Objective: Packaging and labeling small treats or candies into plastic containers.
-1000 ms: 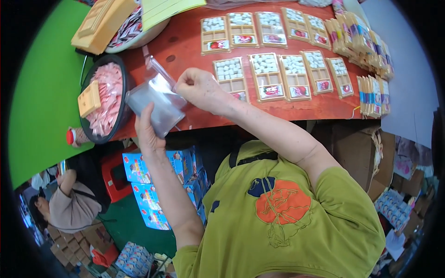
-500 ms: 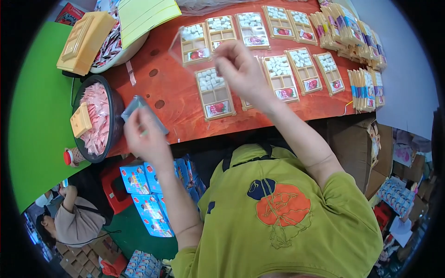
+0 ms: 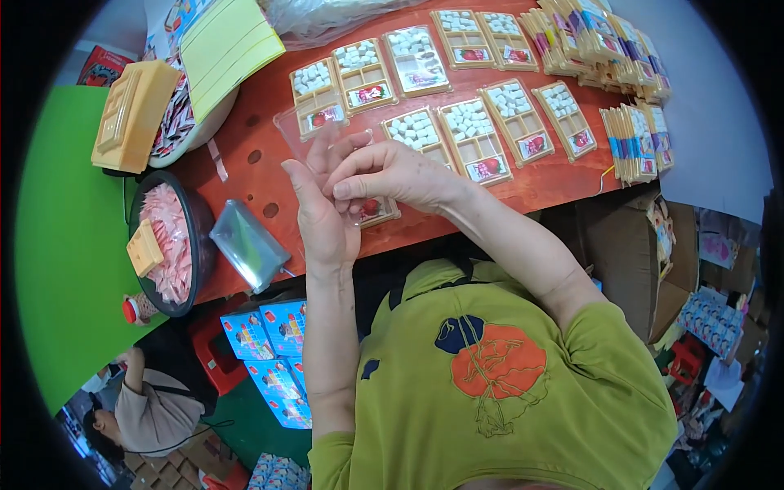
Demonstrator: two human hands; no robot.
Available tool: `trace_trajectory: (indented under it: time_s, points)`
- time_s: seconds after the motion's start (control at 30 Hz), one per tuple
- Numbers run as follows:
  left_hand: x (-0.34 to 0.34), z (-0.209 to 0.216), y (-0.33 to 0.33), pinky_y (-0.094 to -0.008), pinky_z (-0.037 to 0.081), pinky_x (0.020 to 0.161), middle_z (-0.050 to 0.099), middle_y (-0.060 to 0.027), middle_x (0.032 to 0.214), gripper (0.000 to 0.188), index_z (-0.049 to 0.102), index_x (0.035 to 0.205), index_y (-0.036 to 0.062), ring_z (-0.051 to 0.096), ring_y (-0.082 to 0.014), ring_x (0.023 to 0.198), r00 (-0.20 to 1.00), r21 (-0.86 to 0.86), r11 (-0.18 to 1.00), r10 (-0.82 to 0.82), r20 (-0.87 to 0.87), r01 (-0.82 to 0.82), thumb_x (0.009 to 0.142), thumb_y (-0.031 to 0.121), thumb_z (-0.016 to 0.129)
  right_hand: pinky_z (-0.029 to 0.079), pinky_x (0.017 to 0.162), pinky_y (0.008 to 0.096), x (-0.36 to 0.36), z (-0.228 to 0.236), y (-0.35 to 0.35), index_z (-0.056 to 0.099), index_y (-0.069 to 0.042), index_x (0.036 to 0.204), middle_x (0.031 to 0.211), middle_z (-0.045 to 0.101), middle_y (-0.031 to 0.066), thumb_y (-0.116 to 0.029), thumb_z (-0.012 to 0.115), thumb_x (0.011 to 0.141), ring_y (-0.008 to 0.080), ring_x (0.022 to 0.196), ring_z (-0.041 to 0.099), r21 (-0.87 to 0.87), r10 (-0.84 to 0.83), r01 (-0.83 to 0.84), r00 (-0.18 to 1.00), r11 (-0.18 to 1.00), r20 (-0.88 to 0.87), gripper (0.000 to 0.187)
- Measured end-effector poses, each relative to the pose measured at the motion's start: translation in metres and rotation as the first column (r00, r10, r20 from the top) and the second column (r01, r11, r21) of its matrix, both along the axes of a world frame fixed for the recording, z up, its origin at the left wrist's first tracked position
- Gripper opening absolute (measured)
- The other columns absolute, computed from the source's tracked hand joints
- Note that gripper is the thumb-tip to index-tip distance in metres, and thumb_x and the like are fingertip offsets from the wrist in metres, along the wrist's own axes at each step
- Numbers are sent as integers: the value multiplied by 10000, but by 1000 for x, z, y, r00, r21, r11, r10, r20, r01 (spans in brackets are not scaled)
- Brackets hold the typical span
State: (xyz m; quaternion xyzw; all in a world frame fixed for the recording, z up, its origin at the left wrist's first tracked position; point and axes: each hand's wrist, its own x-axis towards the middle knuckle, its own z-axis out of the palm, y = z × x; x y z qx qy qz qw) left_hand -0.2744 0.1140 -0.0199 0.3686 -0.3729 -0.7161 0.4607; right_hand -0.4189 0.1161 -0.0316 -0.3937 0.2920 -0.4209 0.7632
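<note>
Left hand (image 3: 327,233) moved rightward, one bag (image 3: 289,134) (clear)

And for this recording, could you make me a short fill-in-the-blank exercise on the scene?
1. A small pale yellow plastic tray rests on ____ packets in the round black basin.
2. The rectangular tan trays hold small ____ pieces.
3. The flat bundle of clear plastic lies on the ____ tabletop.
4. The bare right hand is ____ the basin than the bare left hand.

Missing words: pink; white; red; farther from.
</note>
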Motion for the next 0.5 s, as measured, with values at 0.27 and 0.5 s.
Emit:
trace_trajectory:
  time_s: [0.27, 0.5]
  points:
    - [-11, -1, -9, -166, 343, 581, 598, -71, 1246, 919, 331, 1539, 85, 519, -54, 842, 997, 14, 997, -78, 12, 77, 958, 774, 154, 542, 730, 257, -17, -12, -10, 755, -8, 1007, 861, 709, 66, -141, 716, 917, 123, 790, 666, 73, 20, -20, 1000, 997, 7, 166]
    - [-22, -1, -15, -214, 448, 690, 589, -92, 1218, 830, 301, 1528, 64, 569, -99, 920, 999, 55, 998, 29, -24, -28, 991, 696, 297, 531, 736, 256, -2, -3, -9, 706, 2, 975, 868, 703, 62, -154, 657, 938, 96, 813, 649, -130, -122, 92, 960, 987, -250, 168]
